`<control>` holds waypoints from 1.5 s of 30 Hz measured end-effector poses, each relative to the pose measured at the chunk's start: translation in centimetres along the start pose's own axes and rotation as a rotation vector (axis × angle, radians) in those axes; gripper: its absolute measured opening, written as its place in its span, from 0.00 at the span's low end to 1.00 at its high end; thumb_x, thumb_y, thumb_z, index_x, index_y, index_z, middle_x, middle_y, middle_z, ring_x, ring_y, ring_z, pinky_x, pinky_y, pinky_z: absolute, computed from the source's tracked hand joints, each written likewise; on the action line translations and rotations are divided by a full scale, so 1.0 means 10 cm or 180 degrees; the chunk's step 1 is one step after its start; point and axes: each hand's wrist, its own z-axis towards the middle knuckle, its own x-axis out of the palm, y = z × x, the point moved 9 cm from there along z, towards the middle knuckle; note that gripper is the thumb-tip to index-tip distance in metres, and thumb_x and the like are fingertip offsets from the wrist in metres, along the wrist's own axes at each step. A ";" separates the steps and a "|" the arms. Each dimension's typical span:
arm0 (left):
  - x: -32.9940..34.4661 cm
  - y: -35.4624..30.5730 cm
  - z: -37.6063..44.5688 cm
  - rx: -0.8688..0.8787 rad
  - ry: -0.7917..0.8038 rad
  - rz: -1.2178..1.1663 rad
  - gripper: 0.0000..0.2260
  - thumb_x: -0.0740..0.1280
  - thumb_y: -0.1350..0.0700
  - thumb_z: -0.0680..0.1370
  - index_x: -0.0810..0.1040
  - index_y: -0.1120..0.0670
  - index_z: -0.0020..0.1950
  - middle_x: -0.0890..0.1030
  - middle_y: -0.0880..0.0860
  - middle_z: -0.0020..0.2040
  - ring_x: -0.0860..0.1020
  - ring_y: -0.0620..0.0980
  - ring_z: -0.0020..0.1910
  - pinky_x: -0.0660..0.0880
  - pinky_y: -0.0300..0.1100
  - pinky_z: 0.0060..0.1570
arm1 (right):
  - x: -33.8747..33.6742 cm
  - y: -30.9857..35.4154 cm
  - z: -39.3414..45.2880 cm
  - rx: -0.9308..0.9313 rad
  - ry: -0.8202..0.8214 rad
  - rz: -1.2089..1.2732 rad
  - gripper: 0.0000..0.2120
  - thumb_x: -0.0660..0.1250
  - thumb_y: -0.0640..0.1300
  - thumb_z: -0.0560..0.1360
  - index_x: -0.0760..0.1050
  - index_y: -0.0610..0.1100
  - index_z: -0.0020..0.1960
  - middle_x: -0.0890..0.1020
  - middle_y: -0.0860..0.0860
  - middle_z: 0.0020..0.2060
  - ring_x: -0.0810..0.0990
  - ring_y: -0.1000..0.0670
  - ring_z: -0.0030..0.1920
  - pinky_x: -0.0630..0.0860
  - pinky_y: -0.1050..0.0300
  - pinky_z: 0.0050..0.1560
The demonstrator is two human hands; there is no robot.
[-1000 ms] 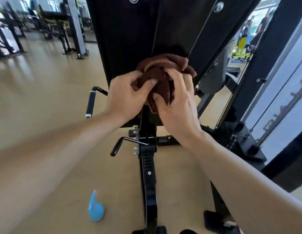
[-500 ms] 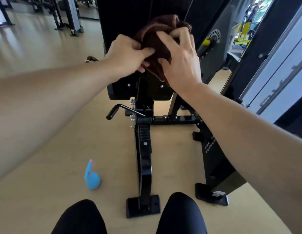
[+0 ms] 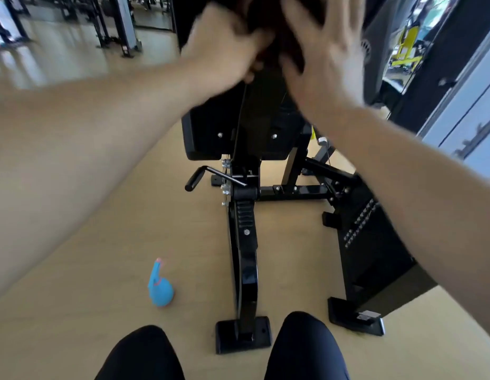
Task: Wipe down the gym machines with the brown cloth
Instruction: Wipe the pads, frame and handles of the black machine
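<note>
At far left, other gym frames stand well back on the pale wooden floor. A bare left forearm crosses the view from the lower left up toward the top centre. On the floor below it, a small blue spray bottle stands upright, just left of the machine's base and apart from it.

The left hand is blurred by motion. Its fingers are curled in tightly, and they appear to pinch the left side of the brown cloth, though the blur keeps the exact grip from being clear.

The brown cloth sits at the very top centre, pressed against the black padded back of the gym machine, between the two hands and mostly covered by them; only a dark reddish patch of it shows. Below it the machine's central black beam runs down to a foot plate on the floor, with a black crank handle sticking out to the left of the pivot.

The right hand lies over the cloth from the right, its fingers spread wide and fairly flat, palm against the fabric instead of closed around it. Two knees in dark trousers show at the bottom edge. At far right, a black housing stands on the floor beside a glass wall.
</note>
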 end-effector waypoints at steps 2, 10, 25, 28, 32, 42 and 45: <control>0.14 0.33 -0.05 -0.0430 0.0283 0.0162 0.15 0.69 0.42 0.76 0.84 0.53 0.47 0.86 0.51 0.41 0.86 0.50 0.37 0.84 0.49 0.37 | 0.32 0.00 -0.24 -0.0305 0.0203 -0.0188 0.28 0.69 0.37 0.74 0.71 0.47 0.73 0.65 0.47 0.70 0.63 0.41 0.68 0.81 0.42 0.53; -0.12 -0.17 -0.13 0.0708 -0.0880 0.0323 0.14 0.69 0.37 0.71 0.82 0.47 0.41 0.83 0.43 0.37 0.81 0.46 0.38 0.80 0.50 0.42 | -0.18 0.02 -0.01 -0.0497 -0.0305 0.0358 0.24 0.69 0.32 0.75 0.77 0.42 0.70 0.74 0.46 0.64 0.69 0.43 0.62 0.82 0.47 0.47; -0.21 -0.45 -0.16 0.0964 -0.1009 0.0263 0.11 0.70 0.42 0.73 0.76 0.44 0.34 0.80 0.43 0.32 0.81 0.48 0.34 0.80 0.51 0.40 | -0.30 -0.02 0.11 -0.0489 -0.0593 0.0478 0.24 0.67 0.31 0.73 0.79 0.40 0.67 0.68 0.48 0.64 0.68 0.39 0.65 0.78 0.41 0.58; -0.45 -1.00 -0.21 0.1571 -0.1472 -0.0494 0.08 0.69 0.47 0.78 0.76 0.45 0.40 0.80 0.46 0.34 0.82 0.51 0.32 0.79 0.54 0.34 | -0.91 -0.02 0.45 -0.0394 -0.1545 0.0541 0.22 0.69 0.31 0.71 0.81 0.38 0.65 0.78 0.38 0.60 0.73 0.40 0.62 0.72 0.57 0.65; -0.61 -1.37 -0.18 0.1934 -0.1803 -0.0619 0.10 0.67 0.50 0.80 0.75 0.54 0.43 0.80 0.56 0.34 0.80 0.55 0.31 0.77 0.54 0.31 | -1.17 0.03 0.74 -0.0317 -0.1920 0.0499 0.21 0.70 0.36 0.69 0.83 0.40 0.62 0.81 0.38 0.55 0.69 0.47 0.57 0.63 0.67 0.62; 0.05 0.20 -0.11 0.0382 -0.0468 0.0610 0.13 0.63 0.42 0.76 0.82 0.48 0.41 0.82 0.43 0.35 0.82 0.48 0.38 0.80 0.48 0.42 | 0.37 0.06 -0.26 -0.1066 -0.0105 -0.0213 0.36 0.67 0.27 0.67 0.74 0.45 0.74 0.72 0.45 0.71 0.76 0.34 0.61 0.82 0.37 0.49; 0.07 0.53 -0.19 0.0288 -0.0102 0.0653 0.08 0.67 0.42 0.77 0.78 0.41 0.39 0.81 0.39 0.36 0.82 0.45 0.42 0.78 0.44 0.43 | 0.57 0.15 -0.41 -0.1439 0.0365 -0.0486 0.35 0.59 0.26 0.69 0.73 0.42 0.74 0.75 0.43 0.70 0.73 0.37 0.66 0.79 0.39 0.57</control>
